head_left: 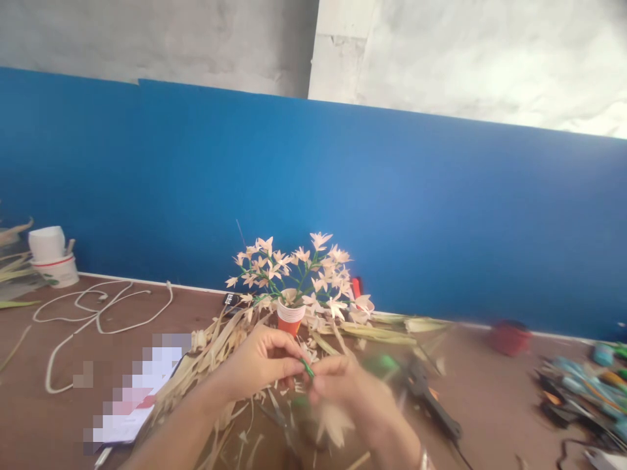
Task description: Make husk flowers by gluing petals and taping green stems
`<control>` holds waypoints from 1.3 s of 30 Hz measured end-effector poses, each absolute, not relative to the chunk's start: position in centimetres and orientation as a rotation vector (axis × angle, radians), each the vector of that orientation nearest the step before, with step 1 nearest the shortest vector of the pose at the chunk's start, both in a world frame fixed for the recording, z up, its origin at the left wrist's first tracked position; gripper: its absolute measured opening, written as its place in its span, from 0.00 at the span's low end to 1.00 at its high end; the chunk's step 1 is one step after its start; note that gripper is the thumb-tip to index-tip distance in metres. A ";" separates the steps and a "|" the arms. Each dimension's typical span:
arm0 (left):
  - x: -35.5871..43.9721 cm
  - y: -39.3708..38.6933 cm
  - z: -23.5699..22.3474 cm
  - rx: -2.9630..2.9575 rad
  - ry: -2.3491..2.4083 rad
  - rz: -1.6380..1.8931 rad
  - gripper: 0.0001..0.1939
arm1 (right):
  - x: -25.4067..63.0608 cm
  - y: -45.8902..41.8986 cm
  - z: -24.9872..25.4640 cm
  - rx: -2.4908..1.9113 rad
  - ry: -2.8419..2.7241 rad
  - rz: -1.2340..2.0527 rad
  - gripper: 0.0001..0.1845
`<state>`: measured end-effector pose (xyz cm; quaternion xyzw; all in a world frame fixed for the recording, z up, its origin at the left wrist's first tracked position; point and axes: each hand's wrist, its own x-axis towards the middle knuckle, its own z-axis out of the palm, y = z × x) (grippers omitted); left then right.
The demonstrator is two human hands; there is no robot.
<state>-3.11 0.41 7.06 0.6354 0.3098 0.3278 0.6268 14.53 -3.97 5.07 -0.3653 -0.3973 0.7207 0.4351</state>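
Observation:
Thumb and fingers of my left hand (259,362) pinch one end of a short green stem (307,367), which looks wrapped in tape. My right hand (350,388) grips the other end, its fingers slightly blurred. Below the right hand hangs a pale dried-husk flower (334,423); whether it joins the stem is hidden. Just beyond my hands stands a red and white paper cup (290,316), holding green stems topped with several pale husk flowers (274,261).
Dried husk strips (196,378) spread around the cup. A dark glue gun (431,398) lies to the right, past it a red round container (510,337) and tangled coloured materials (582,391). At left are a white cable (98,313), stacked paper cups (53,258) and a blurred-out phone (142,391). A blue partition (313,183) stands behind.

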 end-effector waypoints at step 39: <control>-2.1 -0.1 7.1 1.378 0.913 0.770 0.09 | 12.9 -5.3 5.4 -1.445 -1.669 0.286 0.07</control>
